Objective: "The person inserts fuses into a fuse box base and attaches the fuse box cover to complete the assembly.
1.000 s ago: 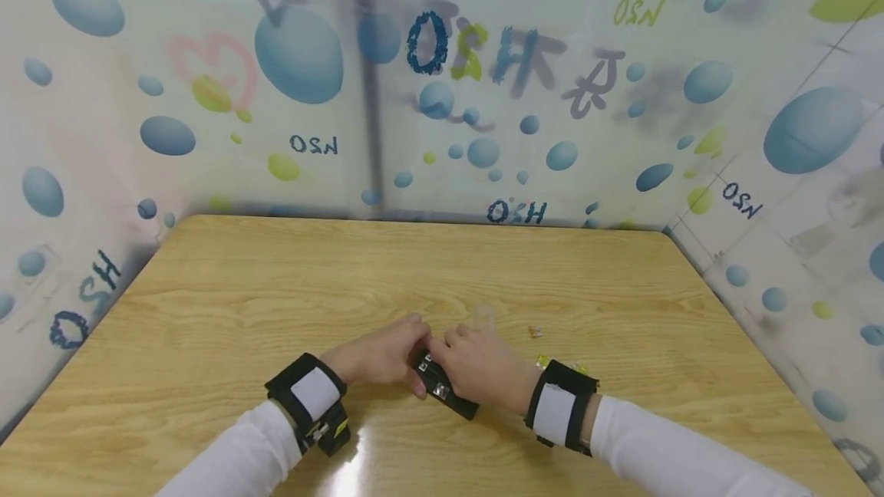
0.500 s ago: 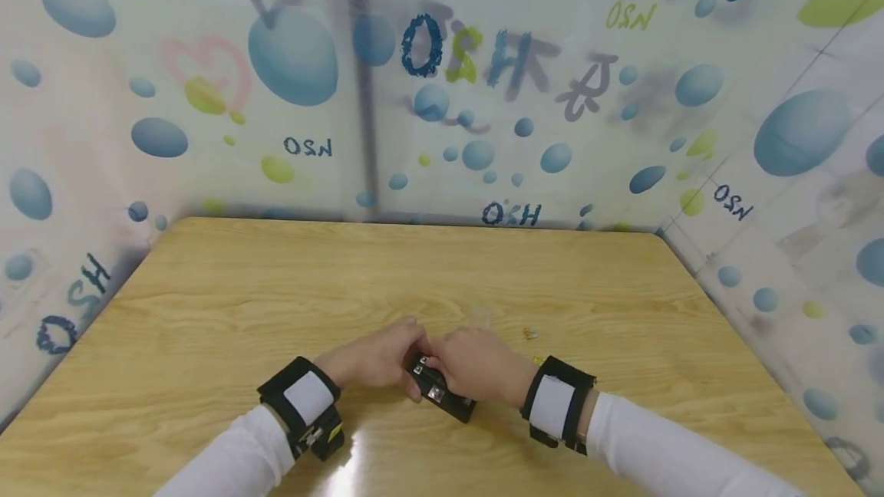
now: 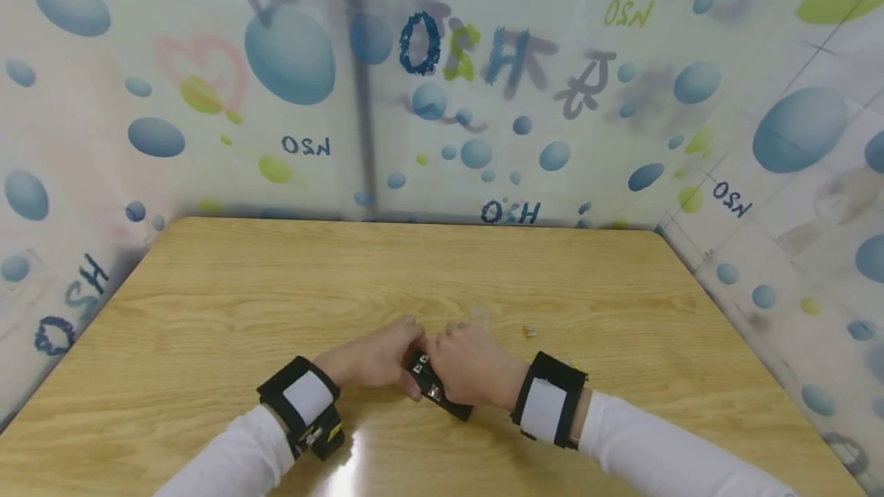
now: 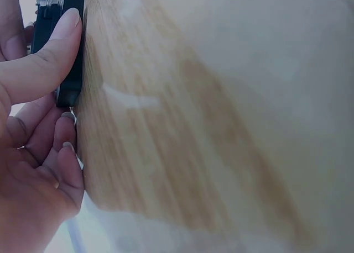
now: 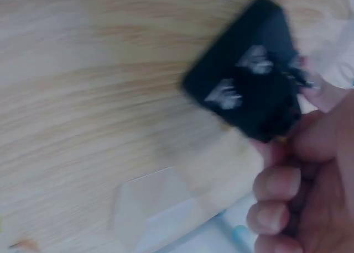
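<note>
A black block with silver metal terminals (image 3: 452, 406) is held at a slant low over the table. My left hand (image 3: 376, 355) grips its far-left end, with the thumb (image 4: 61, 40) along its side in the left wrist view. My right hand (image 3: 476, 366) bends over the block's right side, its fingers curled. In the right wrist view the block (image 5: 243, 59) shows two metal contacts on its dark face. The right thumb and index tips are partly hidden there, with a small orange spot by them; they seem to pinch the block's edge.
A wooden table (image 3: 311, 274) extends to a patterned wall (image 3: 442, 159). Beyond the right hand lie a clear plastic piece (image 3: 479, 315) and a tiny orange-and-white piece (image 3: 529, 331). Yellow bits (image 3: 576, 366) show beside the right wristband.
My right hand dips toward the block, its thumb showing by the terminals half a second ago, then rolls back over it. The left hand keeps its grip; the view shifts slightly.
</note>
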Demonstrator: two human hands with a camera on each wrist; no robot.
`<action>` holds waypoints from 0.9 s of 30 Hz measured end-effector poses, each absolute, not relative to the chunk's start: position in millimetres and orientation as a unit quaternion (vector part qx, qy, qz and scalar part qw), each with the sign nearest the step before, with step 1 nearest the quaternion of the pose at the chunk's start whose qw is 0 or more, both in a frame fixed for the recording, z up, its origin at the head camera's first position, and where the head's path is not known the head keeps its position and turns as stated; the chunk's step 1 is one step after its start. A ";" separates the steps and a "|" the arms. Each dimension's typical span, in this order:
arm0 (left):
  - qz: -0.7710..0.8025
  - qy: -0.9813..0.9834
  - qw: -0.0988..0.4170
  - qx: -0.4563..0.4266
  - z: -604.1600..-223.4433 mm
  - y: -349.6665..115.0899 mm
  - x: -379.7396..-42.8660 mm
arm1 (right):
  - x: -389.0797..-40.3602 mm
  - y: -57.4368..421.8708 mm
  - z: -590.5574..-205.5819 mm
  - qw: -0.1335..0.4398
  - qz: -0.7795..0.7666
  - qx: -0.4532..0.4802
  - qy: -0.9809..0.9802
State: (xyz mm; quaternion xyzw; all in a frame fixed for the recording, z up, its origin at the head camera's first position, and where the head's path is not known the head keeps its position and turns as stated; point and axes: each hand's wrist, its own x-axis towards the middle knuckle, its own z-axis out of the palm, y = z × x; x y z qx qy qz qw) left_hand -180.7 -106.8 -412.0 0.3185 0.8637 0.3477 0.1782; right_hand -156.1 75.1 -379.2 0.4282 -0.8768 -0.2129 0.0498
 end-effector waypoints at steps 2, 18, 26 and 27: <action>0.350 0.863 0.178 0.318 -412.1 -106.7 -181.2 | -156.2 71.7 -374.9 0.041 -0.208 0.424 -0.880; 0.353 0.861 0.181 0.320 -409.4 -106.0 -180.2 | -157.7 81.3 -385.7 0.075 -0.137 0.438 -0.885; 0.353 0.861 0.187 0.314 -409.6 -106.4 -180.2 | -152.8 78.3 -389.4 0.097 -0.178 0.427 -0.881; 0.354 0.861 0.187 0.312 -409.6 -106.5 -180.1 | -154.0 78.1 -388.7 0.087 -0.178 0.427 -0.883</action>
